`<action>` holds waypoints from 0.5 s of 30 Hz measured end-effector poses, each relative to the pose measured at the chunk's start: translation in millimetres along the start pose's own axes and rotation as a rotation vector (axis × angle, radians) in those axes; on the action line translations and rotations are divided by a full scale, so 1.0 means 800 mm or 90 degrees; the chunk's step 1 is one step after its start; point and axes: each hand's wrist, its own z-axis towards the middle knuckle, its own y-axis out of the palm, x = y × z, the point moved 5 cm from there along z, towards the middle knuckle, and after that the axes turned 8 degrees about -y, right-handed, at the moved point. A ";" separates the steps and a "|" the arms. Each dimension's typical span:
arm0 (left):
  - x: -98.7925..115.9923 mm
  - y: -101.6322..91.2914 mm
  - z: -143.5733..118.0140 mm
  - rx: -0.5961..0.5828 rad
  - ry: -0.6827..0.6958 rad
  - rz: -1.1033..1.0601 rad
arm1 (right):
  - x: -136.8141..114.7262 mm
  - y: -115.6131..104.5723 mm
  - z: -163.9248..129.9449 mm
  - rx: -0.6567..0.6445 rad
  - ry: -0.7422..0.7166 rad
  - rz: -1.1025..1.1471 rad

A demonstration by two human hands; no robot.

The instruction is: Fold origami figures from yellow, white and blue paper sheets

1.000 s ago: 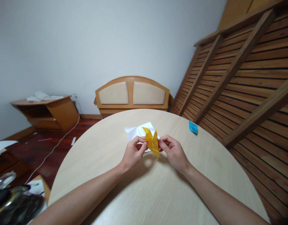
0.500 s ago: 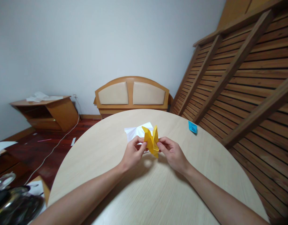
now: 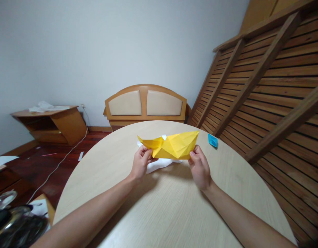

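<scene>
A: Item 1, yellow paper (image 3: 171, 147): where is it held?

B: Above the counter (image 3: 159, 206), pinched at both ends by left hand (image 3: 140, 164) and right hand (image 3: 200, 167) fingers; creases are thereby kept spread open.

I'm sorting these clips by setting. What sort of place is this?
Probably a room in a home, perhaps a bedroom in disarray: a padded headboard leans on the wall, a slatted bed frame stands tilted, and a low wooden cabinet sits beyond the round table.
</scene>
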 end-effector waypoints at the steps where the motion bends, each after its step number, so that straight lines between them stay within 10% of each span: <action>1: 0.001 0.000 0.000 0.004 -0.001 -0.005 | 0.000 -0.001 -0.001 0.006 0.008 0.020; 15: 0.007 0.019 -0.010 -0.141 -0.063 -0.126 | 0.008 -0.003 0.011 0.056 0.112 0.159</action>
